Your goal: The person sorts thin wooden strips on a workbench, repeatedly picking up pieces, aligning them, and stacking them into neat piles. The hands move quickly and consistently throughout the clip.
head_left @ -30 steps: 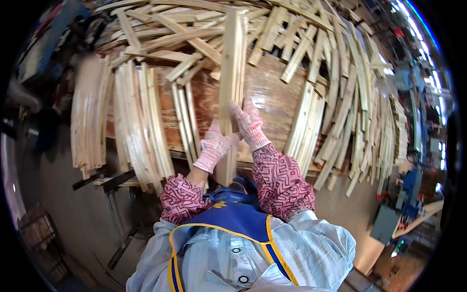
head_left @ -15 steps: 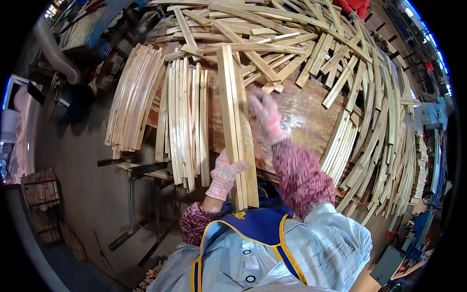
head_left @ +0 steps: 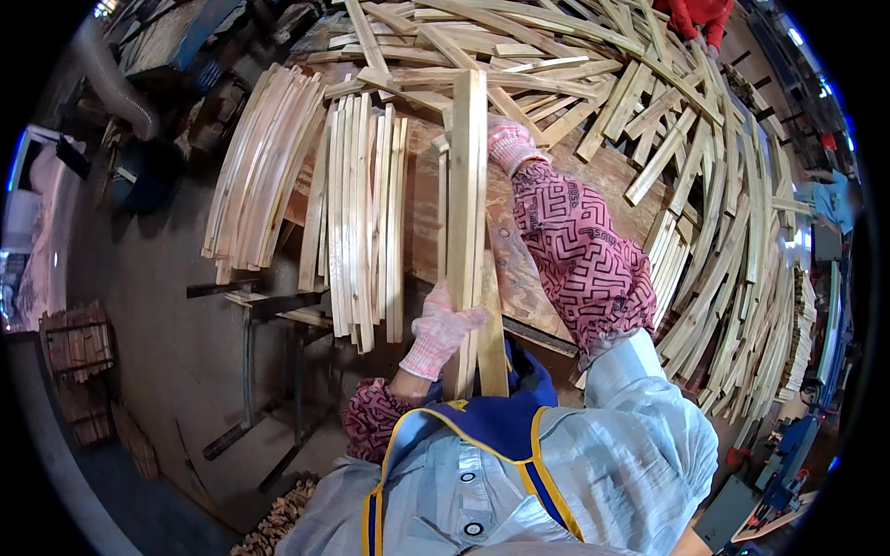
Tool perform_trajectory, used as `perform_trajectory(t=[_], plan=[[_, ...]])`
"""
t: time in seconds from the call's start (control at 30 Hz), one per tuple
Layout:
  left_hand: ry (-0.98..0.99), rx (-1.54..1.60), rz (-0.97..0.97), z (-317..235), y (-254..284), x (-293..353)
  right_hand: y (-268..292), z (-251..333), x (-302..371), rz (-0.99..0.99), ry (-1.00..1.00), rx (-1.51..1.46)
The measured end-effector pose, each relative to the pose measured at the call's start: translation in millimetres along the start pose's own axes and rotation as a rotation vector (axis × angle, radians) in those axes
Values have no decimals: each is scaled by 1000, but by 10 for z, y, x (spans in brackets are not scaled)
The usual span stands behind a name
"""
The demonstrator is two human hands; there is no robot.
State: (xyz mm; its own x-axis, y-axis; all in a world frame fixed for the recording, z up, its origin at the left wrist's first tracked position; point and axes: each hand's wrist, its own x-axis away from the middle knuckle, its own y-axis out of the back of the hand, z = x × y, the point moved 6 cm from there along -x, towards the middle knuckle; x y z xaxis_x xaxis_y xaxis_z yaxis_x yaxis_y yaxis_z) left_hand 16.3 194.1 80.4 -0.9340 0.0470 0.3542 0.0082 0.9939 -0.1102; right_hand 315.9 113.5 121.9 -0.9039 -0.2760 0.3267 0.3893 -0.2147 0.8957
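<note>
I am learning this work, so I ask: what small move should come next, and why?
Perhaps the right hand should close on one of the strewn strips: it is stretched out beside them, fingertips hidden, while the left hand alone visibly grips the held strips near their lower end.

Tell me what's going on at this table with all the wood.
A person in gloves grips a few long wooden strips with the left hand. The right hand is farther out over the tabletop, its fingers partly hidden. To the left, more strips lie side by side in rows; beyond, a loose pile lies crisscrossed. Someone in red sleeves is at the far right.
</note>
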Motion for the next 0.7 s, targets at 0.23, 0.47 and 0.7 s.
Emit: perform_trajectory(t=[0.23,0.47,0.7], plan=[[-58,-162,-68,191,22,-50,-10,-96,67,88,44,-374],[-23,192,-35,-65,164,-6,-503,-512,1563,213,419,-1411],[-14,147,11,-87,231,-52,-1249,-943,1981,436,-94,-744]])
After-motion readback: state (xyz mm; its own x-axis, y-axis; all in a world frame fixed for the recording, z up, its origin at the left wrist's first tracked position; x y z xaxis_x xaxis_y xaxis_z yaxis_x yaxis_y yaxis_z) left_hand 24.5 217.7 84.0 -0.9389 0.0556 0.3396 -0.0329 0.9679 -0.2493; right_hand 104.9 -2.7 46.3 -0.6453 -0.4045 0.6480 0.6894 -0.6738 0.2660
